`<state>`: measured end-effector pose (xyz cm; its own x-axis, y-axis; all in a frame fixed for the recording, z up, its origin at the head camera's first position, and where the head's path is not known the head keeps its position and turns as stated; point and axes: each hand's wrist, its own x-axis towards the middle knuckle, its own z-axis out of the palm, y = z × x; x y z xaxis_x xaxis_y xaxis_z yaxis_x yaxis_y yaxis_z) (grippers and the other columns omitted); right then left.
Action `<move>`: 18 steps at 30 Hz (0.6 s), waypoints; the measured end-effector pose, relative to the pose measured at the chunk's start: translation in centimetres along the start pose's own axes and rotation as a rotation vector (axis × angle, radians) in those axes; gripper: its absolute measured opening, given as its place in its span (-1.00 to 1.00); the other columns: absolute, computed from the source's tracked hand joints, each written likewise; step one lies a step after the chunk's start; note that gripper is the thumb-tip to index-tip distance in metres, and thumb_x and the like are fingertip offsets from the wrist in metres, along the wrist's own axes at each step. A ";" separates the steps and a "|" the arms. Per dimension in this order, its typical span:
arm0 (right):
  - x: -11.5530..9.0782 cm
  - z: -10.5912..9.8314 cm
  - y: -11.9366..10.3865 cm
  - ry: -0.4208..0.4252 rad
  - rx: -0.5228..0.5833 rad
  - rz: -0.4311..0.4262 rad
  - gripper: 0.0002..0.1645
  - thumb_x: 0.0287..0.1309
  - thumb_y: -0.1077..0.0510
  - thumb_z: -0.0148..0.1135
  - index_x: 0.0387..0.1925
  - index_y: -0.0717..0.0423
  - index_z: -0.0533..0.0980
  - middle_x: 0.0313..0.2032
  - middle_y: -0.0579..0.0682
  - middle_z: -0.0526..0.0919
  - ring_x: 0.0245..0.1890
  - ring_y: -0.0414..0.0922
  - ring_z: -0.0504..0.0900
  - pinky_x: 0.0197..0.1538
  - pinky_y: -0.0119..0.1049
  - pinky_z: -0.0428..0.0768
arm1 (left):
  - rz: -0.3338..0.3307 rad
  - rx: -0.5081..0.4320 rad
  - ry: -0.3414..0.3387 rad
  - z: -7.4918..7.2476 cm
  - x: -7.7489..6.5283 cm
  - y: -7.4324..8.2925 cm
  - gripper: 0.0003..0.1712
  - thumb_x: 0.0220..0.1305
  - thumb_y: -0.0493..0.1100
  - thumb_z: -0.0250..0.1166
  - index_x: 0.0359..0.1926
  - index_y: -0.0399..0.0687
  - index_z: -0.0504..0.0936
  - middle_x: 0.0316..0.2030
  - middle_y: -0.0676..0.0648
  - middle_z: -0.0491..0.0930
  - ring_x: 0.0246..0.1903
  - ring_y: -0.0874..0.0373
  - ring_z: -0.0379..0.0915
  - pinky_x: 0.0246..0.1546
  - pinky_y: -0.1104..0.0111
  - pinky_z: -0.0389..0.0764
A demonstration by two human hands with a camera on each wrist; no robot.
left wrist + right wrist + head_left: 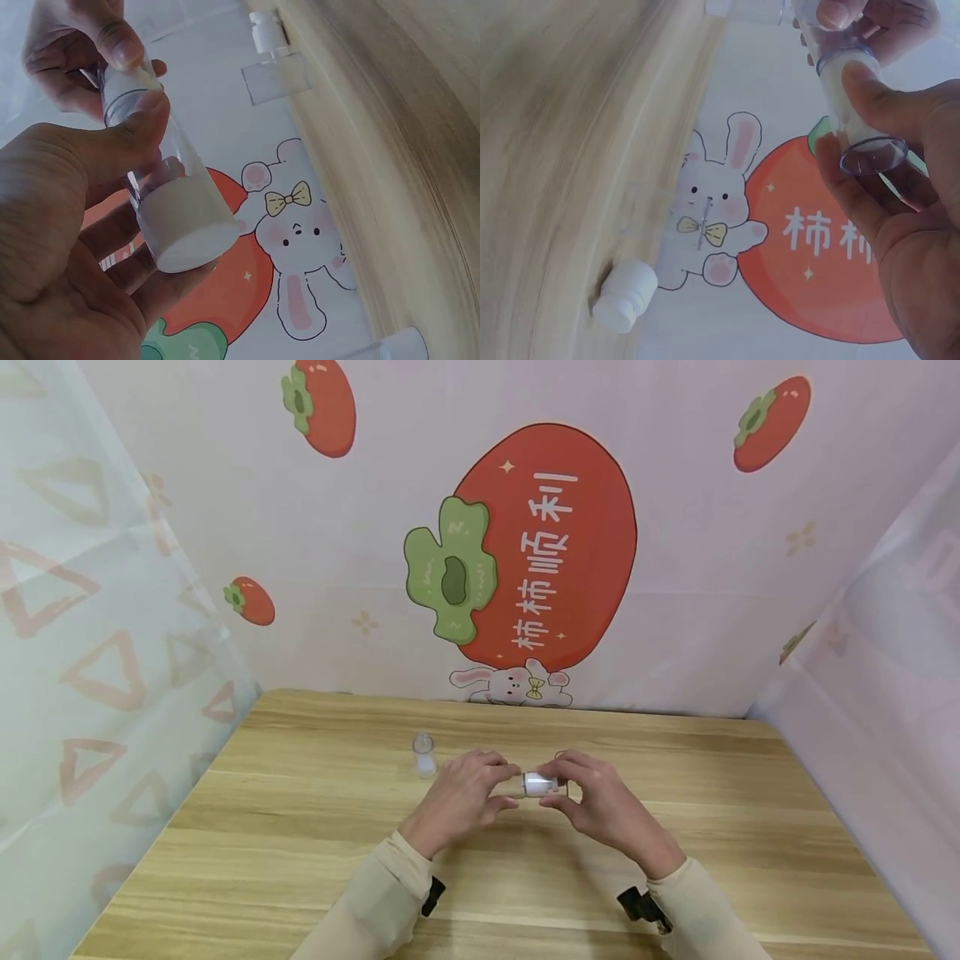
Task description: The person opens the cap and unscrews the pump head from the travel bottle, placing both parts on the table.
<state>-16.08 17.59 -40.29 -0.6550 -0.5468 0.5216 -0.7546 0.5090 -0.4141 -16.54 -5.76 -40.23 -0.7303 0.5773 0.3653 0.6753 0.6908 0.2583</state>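
Note:
Both hands grip one slim clear bottle (538,785), held lying sideways above the table. My left hand (468,789) has thumb and fingers round the transparent end, which finishes in a thick white base (184,225) in the left wrist view. Round the other end curls my right hand (592,793), its thumb pressed on a white section (847,82) inside the clear wall. A clear rim (874,155) shows at that end in the right wrist view. Fingers hide part of the bottle.
A second clear bottle with white inside (424,756) stands on the wooden table (300,827), left of my left hand. Near the far edge lie a small white nozzle piece (626,295) and a clear cap-like tube (276,79). A printed cloth (675,610) hangs behind.

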 end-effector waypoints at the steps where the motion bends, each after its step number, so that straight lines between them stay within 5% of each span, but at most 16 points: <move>1: 0.0 0.0 0.0 0.006 0.000 0.001 -0.53 -0.11 0.31 0.63 -0.09 0.10 0.67 -0.24 -0.18 0.64 -0.32 -0.27 0.60 -0.30 -0.41 0.63 | -0.003 -0.008 0.001 0.0 0.0 0.0 -0.57 0.13 -0.04 0.56 0.03 -0.04 0.75 -0.10 -0.01 0.71 -0.14 0.05 0.61 -0.21 0.20 0.66; 18: 0.0 0.4 0.4 0.004 0.030 -0.002 -0.53 -0.06 0.32 0.60 -0.06 0.09 0.65 -0.16 -0.17 0.66 -0.25 -0.25 0.64 -0.21 -0.32 0.68 | -0.012 0.077 0.011 -0.2 0.0 -0.1 -0.56 0.12 0.00 0.57 0.04 0.06 0.75 -0.08 0.03 0.70 -0.11 0.09 0.58 -0.47 0.32 0.56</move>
<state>-16.45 17.57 -40.72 -0.6535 -0.5452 0.5252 -0.7567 0.4878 -0.4353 -16.60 -5.96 -40.06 -0.7366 0.5644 0.3726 0.6565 0.7292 0.1932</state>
